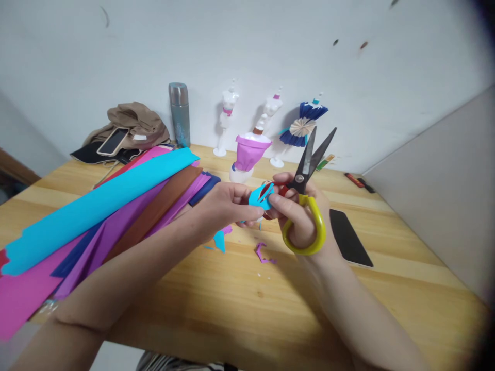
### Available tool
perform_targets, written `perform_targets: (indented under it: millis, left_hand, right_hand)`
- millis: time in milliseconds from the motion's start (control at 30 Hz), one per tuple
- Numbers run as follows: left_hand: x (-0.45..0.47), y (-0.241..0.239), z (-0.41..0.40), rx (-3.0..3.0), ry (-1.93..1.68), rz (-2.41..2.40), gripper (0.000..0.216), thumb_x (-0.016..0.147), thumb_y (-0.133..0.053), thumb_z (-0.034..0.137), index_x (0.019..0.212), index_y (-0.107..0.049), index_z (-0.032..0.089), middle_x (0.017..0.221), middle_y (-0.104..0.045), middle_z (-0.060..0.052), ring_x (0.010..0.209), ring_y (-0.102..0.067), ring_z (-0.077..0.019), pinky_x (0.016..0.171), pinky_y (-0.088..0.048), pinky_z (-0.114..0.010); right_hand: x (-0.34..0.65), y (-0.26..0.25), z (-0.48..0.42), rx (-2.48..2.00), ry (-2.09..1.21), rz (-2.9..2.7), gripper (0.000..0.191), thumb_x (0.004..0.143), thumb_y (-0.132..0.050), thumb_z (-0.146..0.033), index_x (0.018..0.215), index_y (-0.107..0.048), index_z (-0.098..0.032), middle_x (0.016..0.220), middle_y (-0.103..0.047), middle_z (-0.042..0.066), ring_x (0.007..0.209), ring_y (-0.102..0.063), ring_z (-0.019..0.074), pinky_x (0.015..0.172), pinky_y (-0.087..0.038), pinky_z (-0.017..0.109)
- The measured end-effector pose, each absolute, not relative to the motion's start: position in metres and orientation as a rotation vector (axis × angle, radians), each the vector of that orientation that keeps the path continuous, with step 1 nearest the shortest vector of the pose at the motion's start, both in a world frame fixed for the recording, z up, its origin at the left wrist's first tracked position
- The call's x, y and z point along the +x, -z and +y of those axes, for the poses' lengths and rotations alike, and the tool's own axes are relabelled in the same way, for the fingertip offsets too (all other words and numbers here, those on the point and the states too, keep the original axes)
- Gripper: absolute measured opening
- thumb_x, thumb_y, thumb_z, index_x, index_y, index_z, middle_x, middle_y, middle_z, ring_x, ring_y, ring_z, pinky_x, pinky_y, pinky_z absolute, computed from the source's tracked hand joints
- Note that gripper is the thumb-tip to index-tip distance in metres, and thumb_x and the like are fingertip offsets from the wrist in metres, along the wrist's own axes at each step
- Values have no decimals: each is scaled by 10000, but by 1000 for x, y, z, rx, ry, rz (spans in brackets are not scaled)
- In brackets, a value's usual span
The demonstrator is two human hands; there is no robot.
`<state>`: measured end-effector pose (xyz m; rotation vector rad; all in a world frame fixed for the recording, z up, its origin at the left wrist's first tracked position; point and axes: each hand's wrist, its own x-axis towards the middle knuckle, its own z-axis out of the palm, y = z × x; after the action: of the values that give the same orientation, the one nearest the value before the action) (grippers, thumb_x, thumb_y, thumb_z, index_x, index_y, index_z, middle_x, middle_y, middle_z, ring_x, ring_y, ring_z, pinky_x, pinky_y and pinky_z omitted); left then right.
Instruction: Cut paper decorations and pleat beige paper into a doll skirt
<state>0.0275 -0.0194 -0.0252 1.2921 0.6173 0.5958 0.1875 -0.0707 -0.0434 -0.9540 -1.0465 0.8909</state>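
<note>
your left hand (222, 206) is closed in a pinch, thumb and fingertips gripping the small blue paper piece (258, 198) just above the table (232, 299), between your two hands. your right hand (297, 216) is curled through the yellow loop of the scissors (300, 179), and its fingertips also touch the right edge of the blue piece. the blades stand parted and point up and away, well clear of the paper. something red sits against the blue piece; you cannot tell whether it is paper or part of the handle.

judging from this, the step in hand is adjusting or turning the cut piece, not snipping it: the scissors hang idle on your fingers. any further cut calls for swinging the blades down to the paper's edge, with your left fingertips kept back from the line.

a blue scrap (219, 239) and a purple scrap (263, 254) lie on the wood under your hands. the long coloured sheets (116, 211) fan out to your left, a phone (350, 238) lies just to your right, and a dress form in purple paper (249, 154) stands behind.
</note>
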Motion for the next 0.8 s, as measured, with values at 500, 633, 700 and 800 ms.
perform_targets:
  millis: [500, 633, 700, 800]
  left_hand:
    - [19, 12, -19, 1256, -696, 670, 113, 577, -706, 210, 624, -623, 148, 524, -627, 20, 501, -549, -71, 534, -450, -201]
    - [19, 12, -20, 1262, -661, 653, 144, 614, -748, 220, 671, -642, 141, 556, -639, 16, 525, -573, -83, 554, -475, -219]
    - [21, 15, -22, 1253, -631, 629, 206, 625, -788, 245, 766, -685, 136, 582, -654, 15, 540, -592, -98, 554, -485, -235]
    - [26, 21, -26, 1212, -652, 612, 284, 633, -820, 258, 864, -707, 138, 607, -666, 14, 554, -597, -106, 535, -468, -232]
  right_hand:
    - [188, 40, -72, -955, -921, -1038, 330, 660, -810, -232, 961, -677, -238, 576, -543, -77, 447, -500, 104, 471, -392, 286]
    - [185, 39, -71, -946, -899, -1008, 324, 666, -802, -247, 958, -664, -232, 553, -519, -87, 448, -498, 103, 473, -391, 279]
    - [182, 38, -71, -946, -887, -975, 320, 657, -803, -255, 932, -640, -235, 546, -513, -93, 442, -492, 98, 466, -390, 268]
    - [178, 37, -72, -957, -888, -922, 336, 642, -808, -258, 905, -600, -238, 549, -530, -94, 443, -502, 99, 457, -397, 254]
